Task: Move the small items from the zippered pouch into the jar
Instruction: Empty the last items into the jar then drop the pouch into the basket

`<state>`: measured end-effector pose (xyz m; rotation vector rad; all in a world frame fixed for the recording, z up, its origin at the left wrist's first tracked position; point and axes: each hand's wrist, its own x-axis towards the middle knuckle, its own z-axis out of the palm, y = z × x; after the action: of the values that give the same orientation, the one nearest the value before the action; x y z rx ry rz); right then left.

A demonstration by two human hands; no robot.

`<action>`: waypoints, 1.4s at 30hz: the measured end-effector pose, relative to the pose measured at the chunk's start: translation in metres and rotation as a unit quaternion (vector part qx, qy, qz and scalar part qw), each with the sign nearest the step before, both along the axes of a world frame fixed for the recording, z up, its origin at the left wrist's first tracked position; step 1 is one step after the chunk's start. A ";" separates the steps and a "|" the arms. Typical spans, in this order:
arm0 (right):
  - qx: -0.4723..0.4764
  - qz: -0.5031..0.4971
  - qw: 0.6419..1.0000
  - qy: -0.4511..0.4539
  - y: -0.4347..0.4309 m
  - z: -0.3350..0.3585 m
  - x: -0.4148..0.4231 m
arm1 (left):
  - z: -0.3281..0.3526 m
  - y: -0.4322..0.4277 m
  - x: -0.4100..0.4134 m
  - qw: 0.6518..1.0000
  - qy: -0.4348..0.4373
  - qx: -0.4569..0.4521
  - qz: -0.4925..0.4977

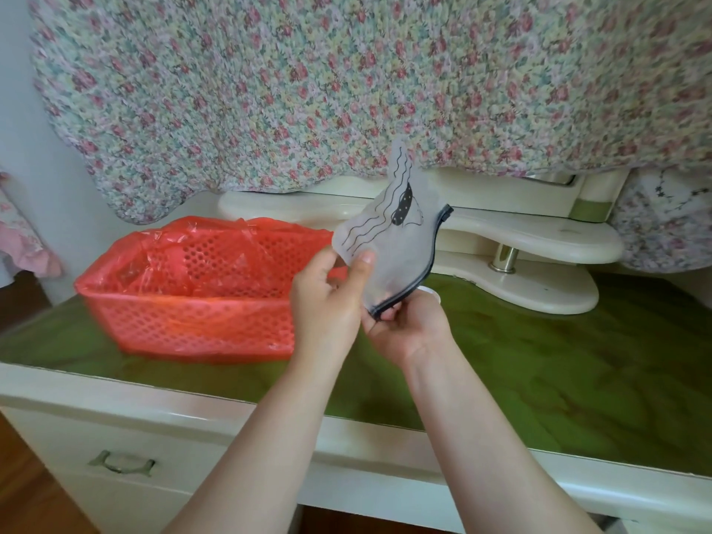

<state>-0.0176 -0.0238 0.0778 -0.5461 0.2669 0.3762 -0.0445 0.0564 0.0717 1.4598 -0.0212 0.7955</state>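
A frosted translucent zippered pouch (389, 233) with a black line drawing and a dark zipper edge is held upright above the green desk top. My left hand (327, 302) pinches its lower left side with thumb and fingers. My right hand (404, 325) grips the lower end of the zipper edge from below. A small white rim (430, 291), possibly the jar, peeks out just behind my right hand; most of it is hidden. No small items show through the pouch.
A red mesh basket (185, 314) lined with red plastic stands on the left of the green desk top (578, 360). Cream curved shelves (520, 240) rise at the back under a hanging floral cloth (308, 90). A drawer handle (121, 465) sits below the front edge.
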 end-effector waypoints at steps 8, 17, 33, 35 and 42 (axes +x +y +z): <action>0.034 0.000 0.999 0.022 0.003 -0.001 0.002 | 0.015 0.007 0.006 1.000 -0.011 0.021 -0.007; 0.037 0.012 0.997 0.065 0.005 -0.002 0.002 | 0.018 0.010 0.001 0.999 -0.020 -0.026 -0.012; -0.011 -0.120 0.990 -0.077 -0.035 0.021 0.047 | 0.016 0.030 -0.028 0.948 -0.023 -0.308 -0.077; -0.057 -0.148 0.983 -0.095 -0.040 0.022 0.057 | 0.013 0.030 -0.029 0.947 -0.020 -0.312 -0.071; -0.185 -0.169 0.961 -0.117 -0.040 0.011 0.070 | 0.005 0.034 -0.026 0.950 0.002 -0.309 -0.044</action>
<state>0.0525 -0.0640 0.0888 -0.8898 0.1975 -0.0753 -0.0706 0.0904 0.0770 0.8587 0.1532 0.6476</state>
